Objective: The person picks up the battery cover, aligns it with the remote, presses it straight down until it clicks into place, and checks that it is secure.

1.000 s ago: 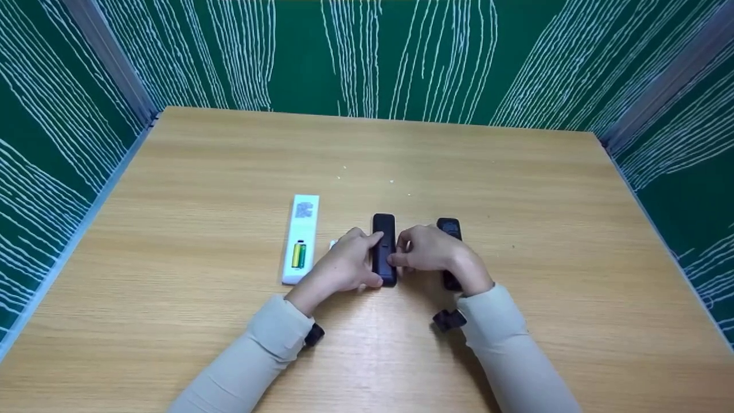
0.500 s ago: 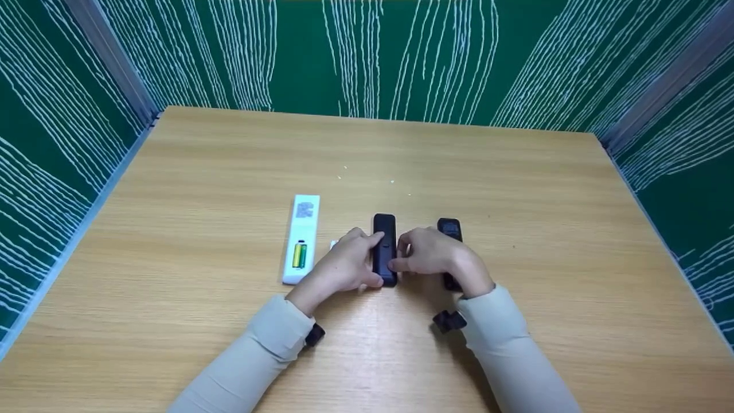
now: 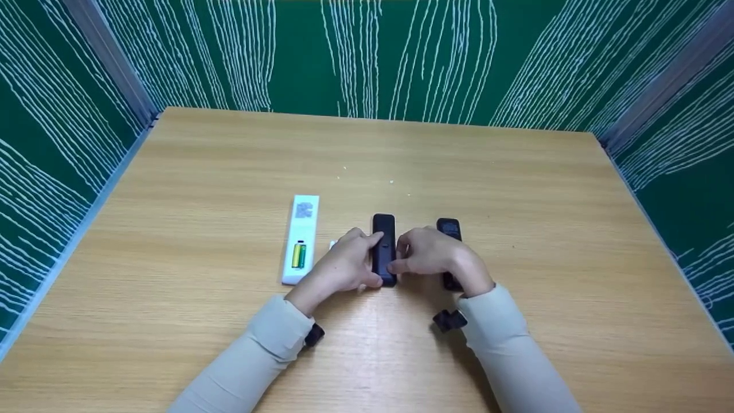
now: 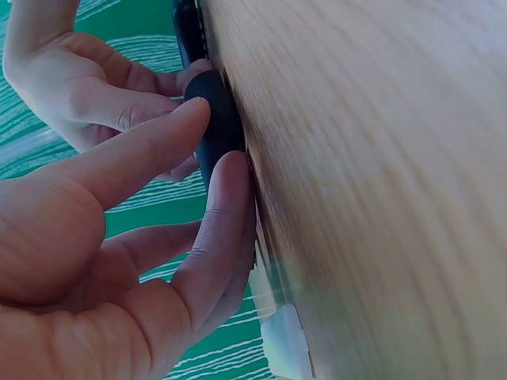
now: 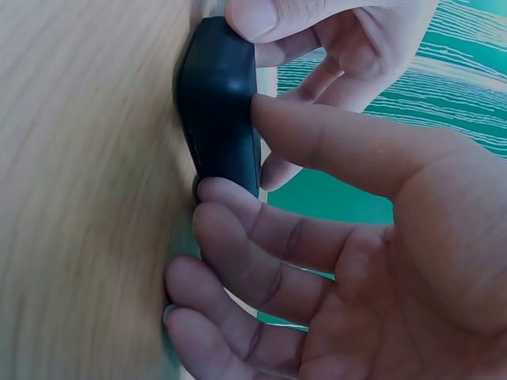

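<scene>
A black remote control [image 3: 385, 225] lies back side up on the table, with a small notch near its middle. My left hand [image 3: 347, 261] grips it from the left, thumb at its near end and a finger at its left edge. On the opposite side is my right hand [image 3: 430, 250]. Its thumb rests on the remote's back while the fingertips bear against the side, as the right wrist view shows on the dark casing [image 5: 220, 103]. A white remote control [image 3: 301, 226] lies further left, its battery compartment uncovered over one yellow and one green battery [image 3: 299, 256].
A second black remote control [image 3: 449, 228] lies partly hidden under my right wrist. Beside my left hand a small white piece [image 3: 332, 244] peeks out. Tiny white specks dot the wooden table [image 3: 258, 155] farther back. Green walls with white streaks [image 3: 304, 57] surround the table's far sides.
</scene>
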Demonstrator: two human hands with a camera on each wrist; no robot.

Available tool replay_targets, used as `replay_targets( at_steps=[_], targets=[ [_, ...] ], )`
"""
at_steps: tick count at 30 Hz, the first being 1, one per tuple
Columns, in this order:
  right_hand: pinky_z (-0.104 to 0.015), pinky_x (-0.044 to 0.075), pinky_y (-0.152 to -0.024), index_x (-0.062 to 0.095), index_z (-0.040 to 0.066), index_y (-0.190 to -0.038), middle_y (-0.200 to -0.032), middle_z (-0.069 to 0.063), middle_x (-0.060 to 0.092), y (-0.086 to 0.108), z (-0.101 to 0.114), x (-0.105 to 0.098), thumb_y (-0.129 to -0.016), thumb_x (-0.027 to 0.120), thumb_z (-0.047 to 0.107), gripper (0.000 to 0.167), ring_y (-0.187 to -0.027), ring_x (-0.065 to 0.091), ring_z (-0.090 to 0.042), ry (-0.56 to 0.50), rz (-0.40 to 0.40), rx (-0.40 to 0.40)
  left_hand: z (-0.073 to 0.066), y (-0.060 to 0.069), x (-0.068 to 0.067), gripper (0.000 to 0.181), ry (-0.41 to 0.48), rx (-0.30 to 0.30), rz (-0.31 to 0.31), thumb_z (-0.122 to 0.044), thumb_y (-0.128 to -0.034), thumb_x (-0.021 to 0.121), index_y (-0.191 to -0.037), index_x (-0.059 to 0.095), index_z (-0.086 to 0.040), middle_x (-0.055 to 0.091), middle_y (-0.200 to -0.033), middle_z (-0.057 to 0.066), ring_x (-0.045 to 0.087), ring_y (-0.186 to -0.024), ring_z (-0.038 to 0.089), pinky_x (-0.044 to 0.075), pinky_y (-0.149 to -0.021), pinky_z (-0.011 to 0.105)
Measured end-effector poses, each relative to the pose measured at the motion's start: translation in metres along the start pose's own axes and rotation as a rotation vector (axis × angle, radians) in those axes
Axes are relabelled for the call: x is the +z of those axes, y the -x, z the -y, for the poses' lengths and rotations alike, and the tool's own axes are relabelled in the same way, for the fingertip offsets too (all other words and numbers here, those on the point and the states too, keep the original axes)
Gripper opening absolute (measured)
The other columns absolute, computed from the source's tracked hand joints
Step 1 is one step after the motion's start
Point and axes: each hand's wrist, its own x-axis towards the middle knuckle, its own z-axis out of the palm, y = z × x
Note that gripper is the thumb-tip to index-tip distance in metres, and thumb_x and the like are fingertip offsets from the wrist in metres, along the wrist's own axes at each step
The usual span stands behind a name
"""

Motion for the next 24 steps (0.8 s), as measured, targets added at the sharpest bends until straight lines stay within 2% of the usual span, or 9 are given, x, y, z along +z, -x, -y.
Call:
replay_targets(
  at_steps=[10, 16, 24],
  targets=[
    [-0.031, 0.044, -0.066, 0.073, 0.012, -0.088, -0.075, 0.0, 0.067, -0.0033, -0.0012, 0.0021, -0.1, 0.072, 0.036, 0.027, -0.069, 0.057, -0.016, -0.024, -0.037, 0.019, 0.0, -0.0008, -0.0003, 0.097, -0.032, 0.006, -0.005, -0.006, -0.0797, 0.092, -0.163, 0.042, -0.007, 0.055, -0.13, 0.013, 0.056, -0.107, 0.026, 0.05, -0.102, 0.036],
    [-0.031, 0.045, -0.069, 0.076, 0.011, -0.088, -0.075, 0.0, 0.071, -0.006, -0.0041, 0.0036, -0.103, 0.068, 0.036, 0.03, -0.069, 0.06, -0.016, -0.018, -0.083, -0.003, -0.0007, -0.001, -0.0001, 0.097, -0.037, -0.01, 0.003, -0.007, -0.0809, 0.091, -0.164, 0.04, -0.009, 0.055, -0.131, 0.012, 0.056, -0.108, 0.026, 0.05, -0.1, 0.035],
    [-0.031, 0.046, -0.069, 0.076, 0.009, -0.089, -0.076, 0.0, 0.073, -0.0071, -0.0044, 0.0056, -0.105, 0.063, 0.034, 0.032, -0.069, 0.062, -0.016, -0.052, -0.098, 0.007, -0.0007, 0.0002, -0.0007, 0.097, -0.02, -0.013, 0.006, -0.005, -0.0811, 0.091, -0.164, 0.04, -0.009, 0.054, -0.13, 0.012, 0.057, -0.106, 0.026, 0.052, -0.097, 0.033]
  ],
)
